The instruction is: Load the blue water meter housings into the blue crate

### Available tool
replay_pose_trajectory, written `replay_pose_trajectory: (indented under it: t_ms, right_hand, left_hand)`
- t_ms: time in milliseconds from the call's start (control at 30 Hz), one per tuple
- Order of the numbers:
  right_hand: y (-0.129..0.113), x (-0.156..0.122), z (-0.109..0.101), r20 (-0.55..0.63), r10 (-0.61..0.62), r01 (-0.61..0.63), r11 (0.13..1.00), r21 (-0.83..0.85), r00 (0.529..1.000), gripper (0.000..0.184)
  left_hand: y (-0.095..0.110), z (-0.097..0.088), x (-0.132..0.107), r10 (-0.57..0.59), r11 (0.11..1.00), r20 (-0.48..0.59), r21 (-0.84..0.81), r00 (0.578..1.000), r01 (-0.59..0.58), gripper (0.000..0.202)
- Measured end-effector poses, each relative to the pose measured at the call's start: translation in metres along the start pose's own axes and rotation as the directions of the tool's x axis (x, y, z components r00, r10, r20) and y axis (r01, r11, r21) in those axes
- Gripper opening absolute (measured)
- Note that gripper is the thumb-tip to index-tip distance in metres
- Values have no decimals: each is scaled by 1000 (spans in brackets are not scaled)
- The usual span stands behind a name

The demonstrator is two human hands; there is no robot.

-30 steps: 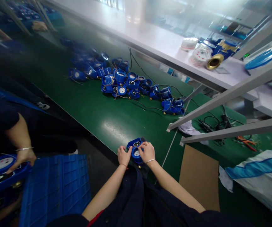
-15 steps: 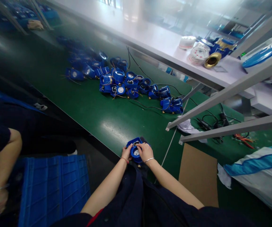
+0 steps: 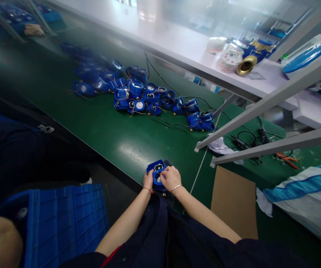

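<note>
A blue water meter (image 3: 152, 167) rests at the near edge of the green table, close to my body. Its upper compartment shows a black square part with a white outline, and below that is a round opening with a white dial. My left hand (image 3: 148, 181) grips the meter's left side, thumb on top. Over the round opening, the fingers of my right hand (image 3: 172, 177) are pinched together; whatever they hold is too small to make out. A brass fitting (image 3: 164, 194) pokes out at the meter's near side.
Several more blue meters (image 3: 139, 105) with loose wires lie across the green table (image 3: 107, 126). A white shelf (image 3: 188, 48) on grey legs holds meter parts. Cardboard (image 3: 233, 204) lies right, a blue crate (image 3: 65, 219) stands left, beside a co-worker's arm (image 3: 1, 242).
My right hand's fingers have moved from the black square compartment down to the round dial opening. My left hand still holds the meter. The co-worker's arm at the left has shifted.
</note>
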State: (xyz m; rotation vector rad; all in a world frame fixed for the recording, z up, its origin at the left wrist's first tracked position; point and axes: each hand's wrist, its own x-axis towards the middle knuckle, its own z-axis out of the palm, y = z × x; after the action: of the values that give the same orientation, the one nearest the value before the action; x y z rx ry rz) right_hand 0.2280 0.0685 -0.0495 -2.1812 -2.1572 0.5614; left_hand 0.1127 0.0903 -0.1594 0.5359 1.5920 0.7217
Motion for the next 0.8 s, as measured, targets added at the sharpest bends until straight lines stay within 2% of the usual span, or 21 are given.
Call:
replay_pose_trajectory:
  t_ms: [100, 233, 533, 800]
  right_hand:
    - [-7, -2, -6, 21, -12, 13, 999, -52, 1000, 25]
    - [-13, 2, -9, 63, -36, 42, 995, -94, 997, 27]
    - [-26, 18, -4, 178, -9, 41, 983, -179, 984, 21]
    - [-29, 16, -8, 175, -37, 69, 981, -183, 984, 24]
  left_hand:
    - [2, -1, -1, 34, 999, -82, 34, 996, -31, 26]
    - [2, -3, -1, 64, 997, -138, 52, 988, -57, 33]
    - [-4, 0, -6, 144, 988, -162, 71, 976, -134, 52]
    - [-6, 2, -11, 157, 987, -193, 75, 969, -145, 53]
